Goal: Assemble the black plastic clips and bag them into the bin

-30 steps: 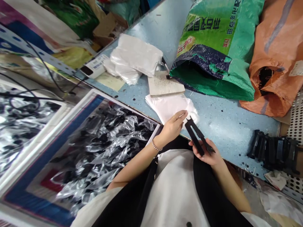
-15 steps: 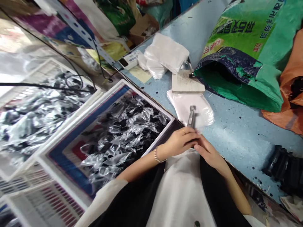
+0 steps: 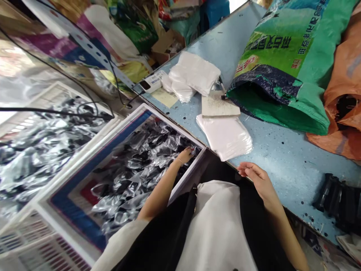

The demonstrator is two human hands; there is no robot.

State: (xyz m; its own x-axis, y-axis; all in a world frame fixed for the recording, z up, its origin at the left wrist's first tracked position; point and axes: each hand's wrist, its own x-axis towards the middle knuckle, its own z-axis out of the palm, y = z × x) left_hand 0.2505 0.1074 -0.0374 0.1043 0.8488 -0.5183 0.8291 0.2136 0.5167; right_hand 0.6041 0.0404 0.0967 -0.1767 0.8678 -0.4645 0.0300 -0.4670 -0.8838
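Observation:
My left hand (image 3: 185,155) reaches down into a white crate (image 3: 195,168) beside the table and rests on clear plastic bags holding black parts (image 3: 141,169); its fingertips are lost among the bags. At the blue table's (image 3: 282,158) front edge my right hand (image 3: 253,175) hovers, fingers loosely spread and empty. A flat stack of white plastic bags (image 3: 225,136) lies just beyond the right hand.
A grey square board (image 3: 218,106) and more folded white bags (image 3: 194,73) lie farther back. An open green sack (image 3: 282,75) and an orange sack (image 3: 342,113) lie at the right. Black plastic parts (image 3: 338,203) are piled near the right edge. A second crate of bagged parts (image 3: 36,143) stands at the left.
Both hands held black parts, then came together at the table's edge. Now the left hand has moved left into the crate and the right hand is empty.

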